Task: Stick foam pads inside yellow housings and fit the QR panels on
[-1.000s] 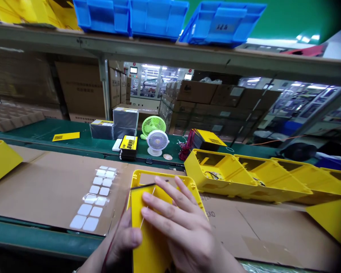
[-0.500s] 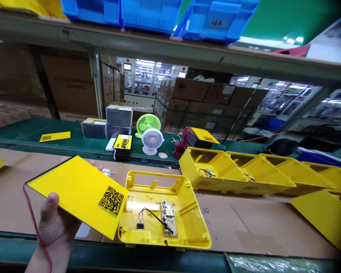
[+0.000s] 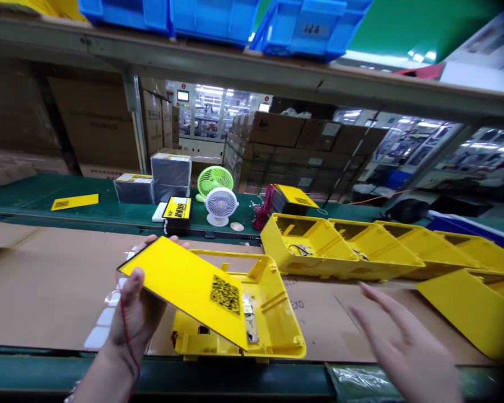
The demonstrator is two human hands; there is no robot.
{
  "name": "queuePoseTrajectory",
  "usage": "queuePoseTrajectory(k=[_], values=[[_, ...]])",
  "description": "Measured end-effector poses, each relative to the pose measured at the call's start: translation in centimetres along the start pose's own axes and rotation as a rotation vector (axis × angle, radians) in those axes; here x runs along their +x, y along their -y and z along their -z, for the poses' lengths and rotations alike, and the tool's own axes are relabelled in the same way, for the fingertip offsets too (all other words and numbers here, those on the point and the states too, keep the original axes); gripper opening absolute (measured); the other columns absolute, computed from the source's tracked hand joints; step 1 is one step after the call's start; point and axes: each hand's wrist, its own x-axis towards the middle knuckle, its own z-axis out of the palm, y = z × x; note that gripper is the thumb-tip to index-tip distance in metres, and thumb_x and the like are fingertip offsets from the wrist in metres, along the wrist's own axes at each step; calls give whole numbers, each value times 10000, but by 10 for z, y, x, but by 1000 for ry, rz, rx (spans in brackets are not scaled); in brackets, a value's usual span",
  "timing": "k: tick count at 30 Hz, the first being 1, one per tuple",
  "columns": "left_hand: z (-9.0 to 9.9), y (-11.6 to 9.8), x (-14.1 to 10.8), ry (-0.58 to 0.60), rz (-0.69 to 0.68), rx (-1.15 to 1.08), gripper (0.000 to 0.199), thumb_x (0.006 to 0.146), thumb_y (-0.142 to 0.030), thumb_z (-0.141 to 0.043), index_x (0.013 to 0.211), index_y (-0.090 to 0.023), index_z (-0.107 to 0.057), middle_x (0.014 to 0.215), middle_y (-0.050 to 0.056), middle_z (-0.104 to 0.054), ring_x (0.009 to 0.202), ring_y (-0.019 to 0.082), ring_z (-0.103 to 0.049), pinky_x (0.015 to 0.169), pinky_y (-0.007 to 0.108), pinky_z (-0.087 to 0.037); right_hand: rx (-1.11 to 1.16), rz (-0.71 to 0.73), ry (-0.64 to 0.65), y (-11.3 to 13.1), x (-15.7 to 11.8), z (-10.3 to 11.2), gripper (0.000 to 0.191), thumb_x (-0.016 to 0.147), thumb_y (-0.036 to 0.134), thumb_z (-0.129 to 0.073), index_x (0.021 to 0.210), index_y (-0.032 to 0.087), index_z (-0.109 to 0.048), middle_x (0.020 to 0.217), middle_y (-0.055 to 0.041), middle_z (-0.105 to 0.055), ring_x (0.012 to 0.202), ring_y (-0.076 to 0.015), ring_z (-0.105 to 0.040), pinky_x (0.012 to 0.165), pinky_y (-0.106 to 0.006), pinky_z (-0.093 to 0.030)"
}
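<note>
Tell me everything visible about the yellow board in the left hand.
The board looks thin and rectangular, with a smooth, plastic-looking yellow face, a dark edge and a black square code near one end. The left hand grips its other end, slanting it over the yellow case. A red wire hangs below that end.

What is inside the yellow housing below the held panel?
A circuit board, partly visible, and a small black part; the yellow panel hides much of the housing.

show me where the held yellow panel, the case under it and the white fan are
Yellow panel (image 3: 189,285), head view: middle of its flat face
Case (image 3: 279,292), head view: inner right wall
White fan (image 3: 220,204), head view: round front grille
</note>
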Motion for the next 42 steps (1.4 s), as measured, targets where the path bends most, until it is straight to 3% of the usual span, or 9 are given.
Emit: queuePoseTrajectory(k=[4, 6, 10, 13, 20, 27, 30, 35, 42], values=[[-20, 17, 4, 102, 162, 2, 448, 711, -511, -642, 1072, -259, -559, 1220, 57, -566, 1167, 303, -498, 990, 463, -389, 434, 584, 269, 97, 31, -15, 480, 839, 196, -536, 1306, 224, -428, 1354, -96, -429, 1200, -240, -455, 977, -388, -428], [-21, 20, 11, 109, 193, 48, 476, 680, -516, -674, 1047, -235, -561, 1186, 69, -583, 1166, 291, -498, 994, 436, -381, 580, 711, 298, 122, 48, -21, 422, 841, 112, -488, 1253, 207, -490, 1263, -92, -526, 1141, -220, -513, 938, -365, -463], [-4, 23, 39, 41, 72, 478, 605, 595, -429, -772, 1105, -215, -528, 1150, 68, -593, 1190, 251, -468, 1003, 353, -357, 635, 400, 314, 122, 79, -41, 187, 858, 173, -506, 1002, 198, -623, 900, -28, -676, 822, -167, -636, 739, -272, -523], [16, 29, 61, 85, 74, 829, 489, 693, -401, -693, 1105, -177, -554, 1123, 92, -616, 1096, 248, -539, 944, 360, -398, 656, 216, 426, 116, 94, -66, 195, 862, 265, -513, 1009, 189, -615, 893, -21, -674, 819, -174, -627, 742, -273, -507], [37, 54, 81, 89, -37, 987, 325, 813, -344, -504, 1063, -150, -579, 1087, 81, -646, 1075, 225, -549, 949, 336, -379, 713, 145, 525, 112, 101, -109, 306, 842, 314, -486, 1063, 149, -620, 1015, -42, -670, 977, -216, -596, 876, -329, -457], [35, 53, 75, 122, -120, 1160, 234, 802, -291, -505, 951, -176, -643, 928, 47, -685, 911, 215, -609, 850, 313, -436, 252, 47, 766, 78, 110, -112, 232, 762, 353, -579, 762, 163, -713, 722, -53, -698, 701, -227, -640, 609, -292, -479], [32, 53, 72, 132, -151, 1207, 249, 802, -250, -493, 992, -190, -641, 952, 46, -686, 907, 211, -612, 846, 315, -438, 232, 104, 618, 86, 108, -107, 369, 745, 340, -613, 1081, 190, -632, 841, -46, -691, 725, -216, -630, 656, -313, -489], [24, 53, 68, 188, -194, 1230, 332, 811, -188, -445, 1107, -220, -591, 1019, 30, -671, 914, 180, -612, 824, 286, -451, 1, 587, 251, 134, 93, -106, 690, 784, 191, -540, 1405, 141, -241, 1286, -143, -474, 1161, -293, -425, 977, -455, -334], [29, 54, 72, 165, -194, 1279, 268, 752, -141, -468, 948, -201, -640, 949, 35, -678, 903, 194, -610, 857, 323, -447, -241, 796, 618, 161, 81, -132, 588, 831, 90, -396, 1396, 192, -268, 1014, -110, -601, 876, -221, -563, 702, -317, -423]])
